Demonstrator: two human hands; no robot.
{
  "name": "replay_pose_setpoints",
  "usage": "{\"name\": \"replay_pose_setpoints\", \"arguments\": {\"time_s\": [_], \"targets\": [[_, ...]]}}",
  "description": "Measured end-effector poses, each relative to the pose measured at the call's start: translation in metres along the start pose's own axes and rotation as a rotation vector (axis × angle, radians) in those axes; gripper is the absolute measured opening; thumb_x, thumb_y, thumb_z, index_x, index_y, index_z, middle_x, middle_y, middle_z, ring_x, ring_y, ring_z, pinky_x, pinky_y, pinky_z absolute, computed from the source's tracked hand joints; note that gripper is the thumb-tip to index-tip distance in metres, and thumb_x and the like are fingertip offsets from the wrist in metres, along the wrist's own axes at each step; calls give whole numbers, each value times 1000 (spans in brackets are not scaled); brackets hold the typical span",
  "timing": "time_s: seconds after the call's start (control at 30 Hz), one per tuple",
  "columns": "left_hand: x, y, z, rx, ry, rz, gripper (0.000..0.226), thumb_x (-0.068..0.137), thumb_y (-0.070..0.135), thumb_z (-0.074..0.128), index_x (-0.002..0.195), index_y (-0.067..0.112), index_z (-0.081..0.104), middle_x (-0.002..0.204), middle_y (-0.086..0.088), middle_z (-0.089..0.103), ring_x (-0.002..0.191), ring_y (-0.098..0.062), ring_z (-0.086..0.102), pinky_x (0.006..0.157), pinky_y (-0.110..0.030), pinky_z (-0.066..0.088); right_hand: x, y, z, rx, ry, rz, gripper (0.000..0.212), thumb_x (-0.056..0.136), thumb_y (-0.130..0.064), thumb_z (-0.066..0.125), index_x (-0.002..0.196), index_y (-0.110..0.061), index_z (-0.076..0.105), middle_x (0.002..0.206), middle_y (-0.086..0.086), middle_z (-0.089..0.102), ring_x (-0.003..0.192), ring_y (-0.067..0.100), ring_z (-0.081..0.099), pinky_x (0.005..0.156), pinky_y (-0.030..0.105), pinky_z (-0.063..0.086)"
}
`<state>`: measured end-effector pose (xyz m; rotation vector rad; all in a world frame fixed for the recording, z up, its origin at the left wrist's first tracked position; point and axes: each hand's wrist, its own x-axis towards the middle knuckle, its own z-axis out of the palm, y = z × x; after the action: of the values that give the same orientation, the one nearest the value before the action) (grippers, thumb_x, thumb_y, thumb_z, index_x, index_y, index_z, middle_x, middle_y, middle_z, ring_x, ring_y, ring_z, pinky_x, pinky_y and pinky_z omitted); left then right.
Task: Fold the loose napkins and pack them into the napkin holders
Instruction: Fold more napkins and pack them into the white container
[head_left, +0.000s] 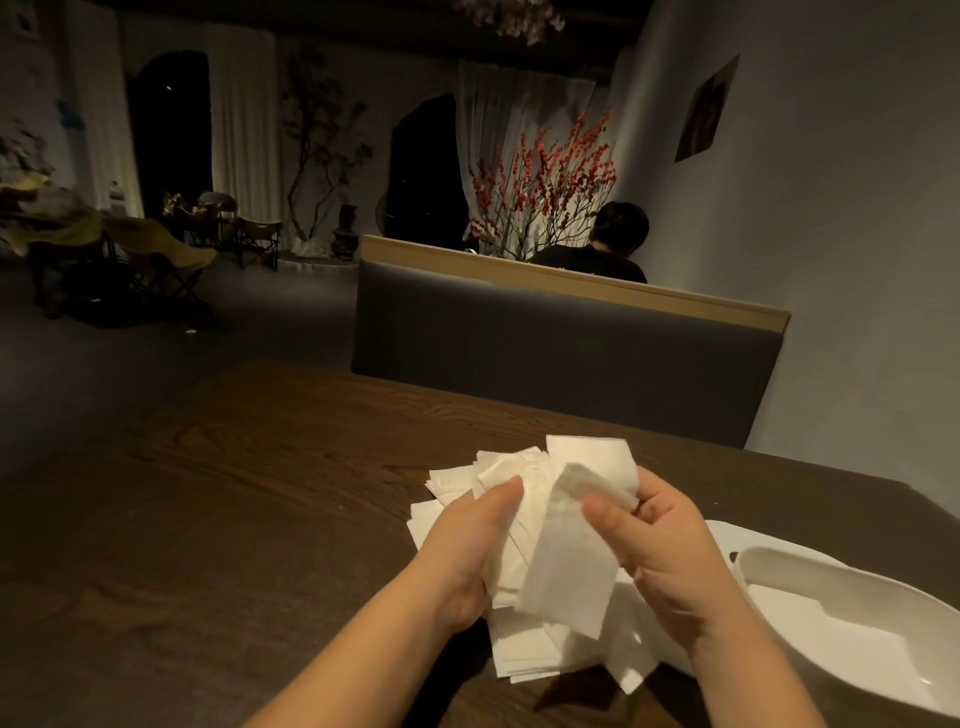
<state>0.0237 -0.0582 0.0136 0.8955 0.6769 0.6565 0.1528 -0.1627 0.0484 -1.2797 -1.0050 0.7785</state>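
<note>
Two hands (566, 540) gripping napkins (545, 519), napkin holder (852, 618) holding some

Left hand (467, 545): raised above the table, palm turned inward, thumb stretched forward along the napkins (524, 499), fingers hidden beneath the stack, gripping it.
Right hand (660, 540): back facing the camera, thumb pressed against a single napkin (571, 561), fingers curled behind it, pinching.
Forearms: both bare, entering from the lower edge, converging toward the centre.
</note>
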Motion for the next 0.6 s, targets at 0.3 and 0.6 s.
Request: {"name": "replay_pose_setpoints", "arguments": {"time_s": [0.3,0.6], "targets": [[-5,3,-2,-51,-121,-201,58,94,64,50,123,16,65,109,-19,74,100,-37,73,92,-50,57,6,14,2,-504,10,57,13,90,-28,69,102,-33,71,94,-9,74,90,15,70,83,46,59],[-11,7,3,-197,78,-106,27,102,32,55,114,10,65,88,-18,77,73,-33,76,67,-40,58,9,14,4,-662,142,80,42,82,-49,72,64,-13,58,66,1,63,63,15,58,64,30,50]]}}
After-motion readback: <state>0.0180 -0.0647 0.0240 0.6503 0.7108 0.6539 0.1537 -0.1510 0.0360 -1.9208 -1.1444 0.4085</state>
